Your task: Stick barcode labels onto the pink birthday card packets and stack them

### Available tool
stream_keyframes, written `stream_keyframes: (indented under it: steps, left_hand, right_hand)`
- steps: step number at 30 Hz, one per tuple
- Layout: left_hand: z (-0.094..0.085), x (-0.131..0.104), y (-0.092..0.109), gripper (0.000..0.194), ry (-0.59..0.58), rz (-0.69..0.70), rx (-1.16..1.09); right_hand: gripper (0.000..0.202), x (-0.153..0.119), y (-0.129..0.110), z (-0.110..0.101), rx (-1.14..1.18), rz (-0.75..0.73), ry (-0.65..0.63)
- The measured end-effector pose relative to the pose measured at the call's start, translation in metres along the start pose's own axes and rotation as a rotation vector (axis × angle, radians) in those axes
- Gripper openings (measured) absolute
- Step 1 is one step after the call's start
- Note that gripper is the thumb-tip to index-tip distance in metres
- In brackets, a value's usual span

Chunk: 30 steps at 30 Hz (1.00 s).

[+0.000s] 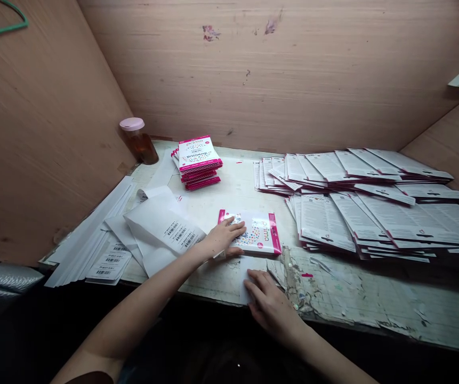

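My left hand (225, 237) lies with its fingers spread over a white and pink "prima" packet (260, 234), near the middle of the worktop. A small bit of white stuff shows by the wrist. Closer to the front edge, my right hand (271, 304) has its fingers bent and close together over a white slip of paper (249, 272); the thumb is mostly hidden. Left of the packet, white sheets of barcode labels (161, 218) lie partly curled. Behind stands a stack of similar packets (200, 154), front sides up.
Many packets (373, 224) lie back side up in overlapping rows on the right. Paper strips (93, 229) line the left side. A pink-lidded jar of brown liquid (141, 144) stands in the back left corner. Wooden panels (245, 69) enclose the worn worktop (353, 298).
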<state>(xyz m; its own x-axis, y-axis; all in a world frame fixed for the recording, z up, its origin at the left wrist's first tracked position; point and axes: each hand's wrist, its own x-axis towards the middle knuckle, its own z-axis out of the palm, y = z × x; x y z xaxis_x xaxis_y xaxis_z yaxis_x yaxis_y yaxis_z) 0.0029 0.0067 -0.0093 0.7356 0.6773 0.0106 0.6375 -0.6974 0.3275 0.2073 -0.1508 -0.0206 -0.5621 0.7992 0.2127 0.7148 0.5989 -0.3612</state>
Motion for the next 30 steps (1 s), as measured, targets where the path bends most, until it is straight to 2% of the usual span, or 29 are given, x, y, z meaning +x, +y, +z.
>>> stream_keyframes:
  steps: [3, 8, 15, 19, 22, 26, 28, 30]
  left_hand:
    - [-0.001, 0.0, 0.0, 0.072, -0.014, 0.006, 0.027]
    - [-0.004, 0.002, 0.001, 0.073, -0.055, -0.013, 0.025]
    - [-0.004, 0.002, 0.001, 0.074, -0.06, -0.02, 0.01]
    - [-0.006, 0.001, 0.003, 0.074, -0.063, -0.039, -0.011]
    - [-0.004, 0.0, 0.002, 0.077, -0.051, -0.034, -0.02]
    - [0.001, 0.001, -0.002, 0.077, -0.038, -0.014, -0.011]
    - [0.001, 0.002, -0.002, 0.072, -0.033, -0.008, 0.003]
    - [-0.002, 0.002, 0.0, 0.065, -0.021, -0.012, 0.011]
  right_hand:
    - [0.045, 0.001, 0.001, -0.002, -0.038, -0.083, -0.033]
    - [0.046, 0.006, 0.004, -0.013, -0.063, -0.151, -0.163]
    - [0.031, 0.015, 0.011, -0.026, -0.033, -0.253, -0.154]
    - [0.02, 0.018, 0.012, -0.033, 0.072, -0.289, -0.18]
    - [0.015, 0.023, 0.015, -0.04, 0.345, -0.149, -0.12]
    - [0.012, 0.046, 0.028, -0.059, 0.79, 0.209, -0.093]
    - [0.02, 0.066, 0.039, -0.066, 0.871, 0.309, -0.027]
    - [0.023, 0.089, 0.053, -0.067, 0.836, 0.344, 0.109]
